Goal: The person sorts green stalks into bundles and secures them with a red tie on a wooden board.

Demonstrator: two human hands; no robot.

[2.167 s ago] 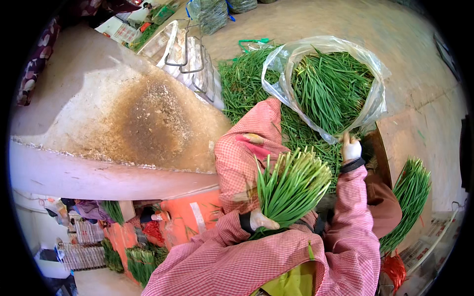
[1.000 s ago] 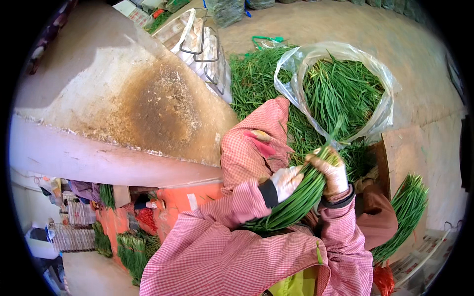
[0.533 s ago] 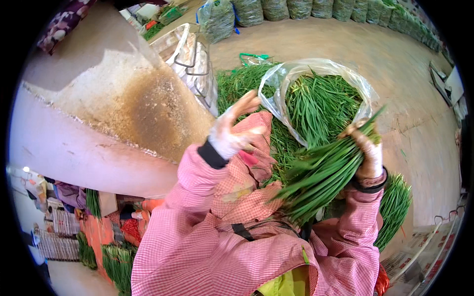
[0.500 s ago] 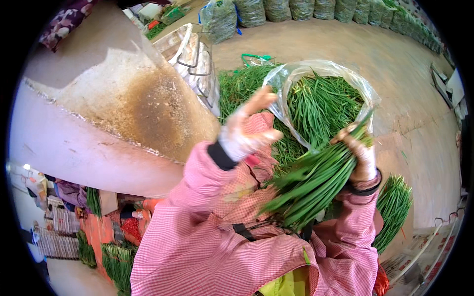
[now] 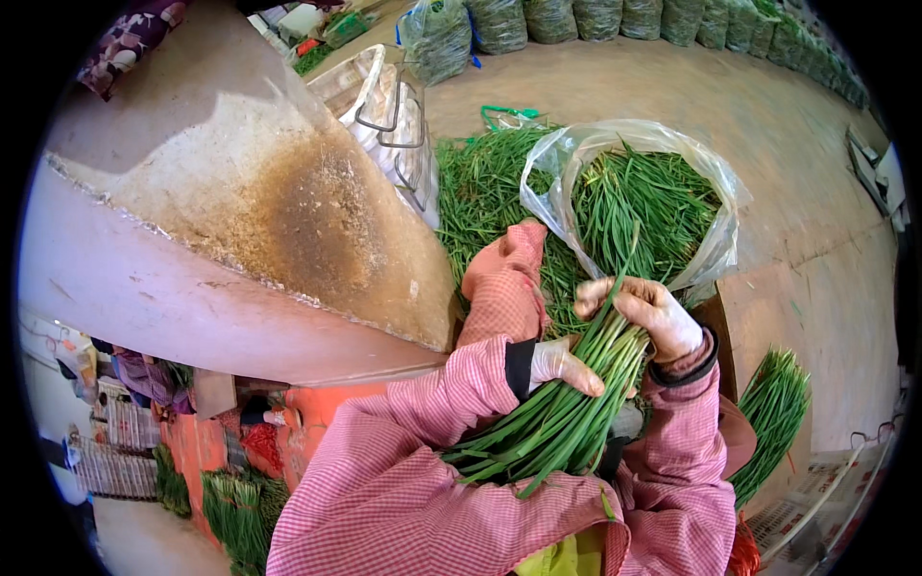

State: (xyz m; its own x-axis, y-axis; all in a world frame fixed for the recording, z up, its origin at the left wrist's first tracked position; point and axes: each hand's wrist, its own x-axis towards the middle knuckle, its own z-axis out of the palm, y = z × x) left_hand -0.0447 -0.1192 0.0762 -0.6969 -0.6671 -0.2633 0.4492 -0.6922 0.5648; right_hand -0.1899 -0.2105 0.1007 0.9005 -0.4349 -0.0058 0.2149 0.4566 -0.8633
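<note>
Both hands close on one bunch of green chives (image 5: 567, 403) held near the body — the left hand (image 5: 562, 365) lies over its middle, the right hand (image 5: 645, 312) wraps its far end, just near of the open plastic bag (image 5: 706, 259) of loose chives (image 5: 639, 206).

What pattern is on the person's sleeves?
The sleeves are a fine pink-and-white check, clearest low in the head view.

Head camera, steep downward, close over hands
</note>
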